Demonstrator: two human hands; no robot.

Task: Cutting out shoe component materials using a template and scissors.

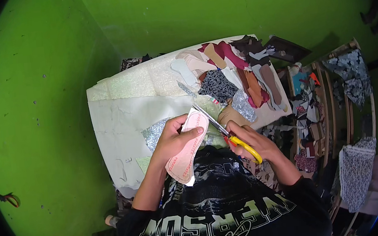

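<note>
My left hand [176,137] pinches a pinkish-tan insole-shaped piece [185,158] with red print, its thumb lying across the face. A paler white layer shows along the piece's edge behind it. My right hand [248,138] is closed round the yellow handles of a pair of scissors [244,148]. The metal blades point up and left, along the right edge of the piece near its upper end. Whether the blades are parted is hard to make out. Beside my left hand, a glittery silver sheet [153,134] lies on the table.
A white-covered table [116,120] stands against green walls. On its far right lie sole-shaped pieces [184,73], brown strips [253,87], maroon material [230,55] and a dark patterned bundle [218,86]. To the right, wooden shelving [326,104] holds many scraps, with a grey knitted cloth [358,170] hanging there.
</note>
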